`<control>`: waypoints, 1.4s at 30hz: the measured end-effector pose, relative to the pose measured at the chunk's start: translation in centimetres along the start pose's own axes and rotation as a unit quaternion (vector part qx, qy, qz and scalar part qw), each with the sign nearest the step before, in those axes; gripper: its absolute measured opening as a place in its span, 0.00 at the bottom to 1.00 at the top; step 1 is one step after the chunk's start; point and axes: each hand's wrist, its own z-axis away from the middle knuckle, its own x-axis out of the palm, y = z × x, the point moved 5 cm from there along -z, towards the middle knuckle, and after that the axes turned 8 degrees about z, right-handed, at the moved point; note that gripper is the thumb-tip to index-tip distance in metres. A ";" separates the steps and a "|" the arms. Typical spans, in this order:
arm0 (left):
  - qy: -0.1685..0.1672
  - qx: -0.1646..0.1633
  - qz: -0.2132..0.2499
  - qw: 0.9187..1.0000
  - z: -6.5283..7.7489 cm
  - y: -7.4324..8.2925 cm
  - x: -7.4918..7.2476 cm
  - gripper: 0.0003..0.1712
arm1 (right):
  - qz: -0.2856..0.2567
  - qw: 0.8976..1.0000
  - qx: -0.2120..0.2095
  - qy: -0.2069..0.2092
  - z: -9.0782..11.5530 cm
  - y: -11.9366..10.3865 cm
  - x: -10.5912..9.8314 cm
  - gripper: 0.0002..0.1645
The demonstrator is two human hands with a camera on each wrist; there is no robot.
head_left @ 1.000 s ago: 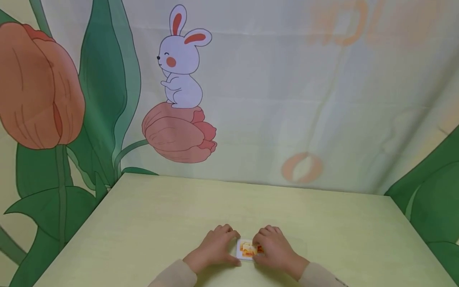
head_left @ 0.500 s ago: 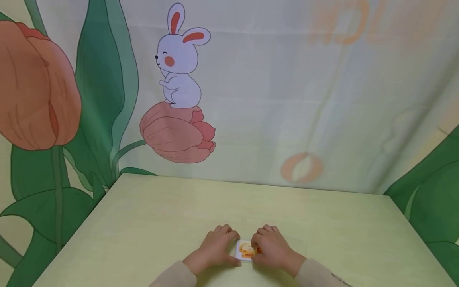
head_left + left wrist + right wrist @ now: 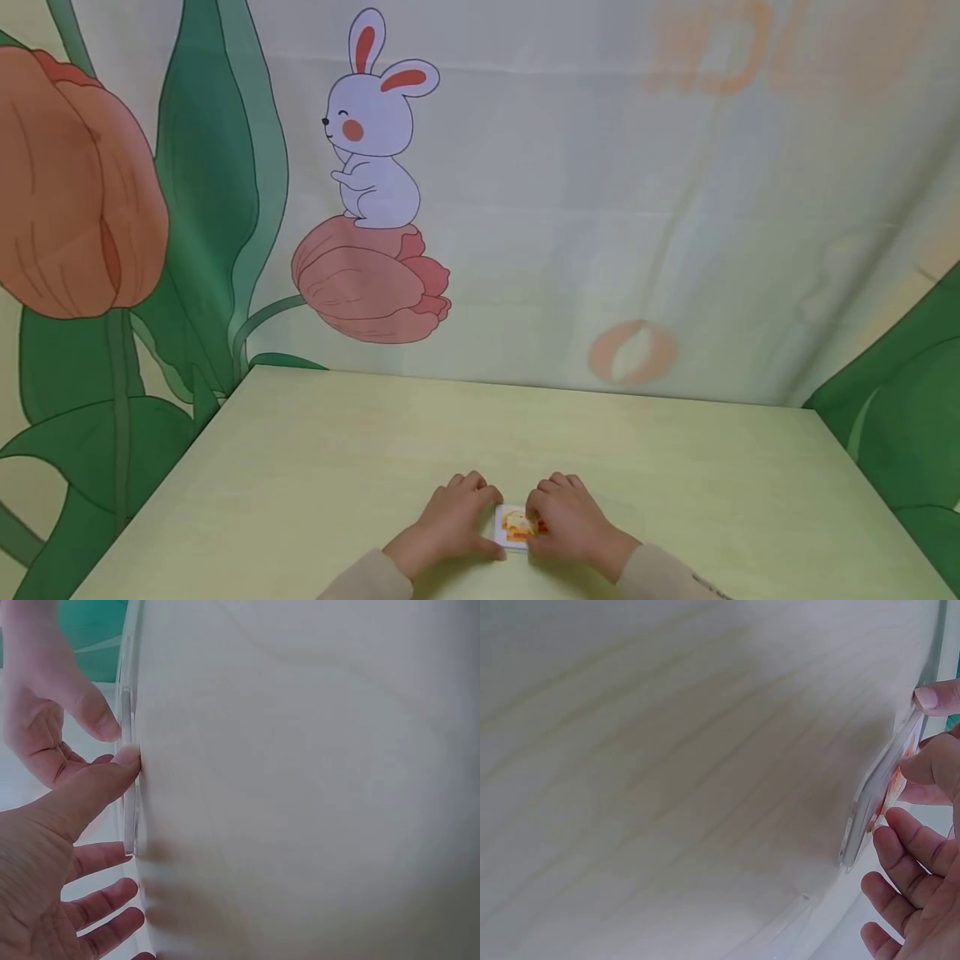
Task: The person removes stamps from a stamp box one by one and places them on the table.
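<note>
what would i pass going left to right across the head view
Orange tulip print, left sleeve, left hand, white card (partly covered by the next hand), right hand, right sleeve, green leaf print at the right edge.

White rabbit (image 3: 377, 154) on pink tulip (image 3: 363, 283), printed on pale backdrop (image 3: 540, 225); large orange tulip (image 3: 75, 183) left; yellowish tabletop (image 3: 315, 450) below.

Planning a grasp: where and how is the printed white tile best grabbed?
I'd probably pinch the printed white tile across its near and far edges at the left end, coming from above left. It's thin, flat and low on the table, leaving little edge depth; the left hand spans that end, while the right hand covers the right part.
</note>
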 end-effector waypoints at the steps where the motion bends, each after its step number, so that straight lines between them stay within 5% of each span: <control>1: 0.001 -0.001 0.002 1.000 0.0 -0.1 0.0 0.34 | 0.000 1.000 -0.001 0.000 0.0 -0.1 0.0 0.13; 29: 0.011 0.003 -0.004 1.000 0.4 0.5 -0.3 0.33 | -0.054 0.997 0.030 -0.036 -0.3 0.4 0.1 0.15; 42: 0.018 0.010 -0.006 1.000 0.6 0.8 -0.6 0.33 | -0.131 0.989 0.040 -0.060 -0.6 0.8 0.0 0.13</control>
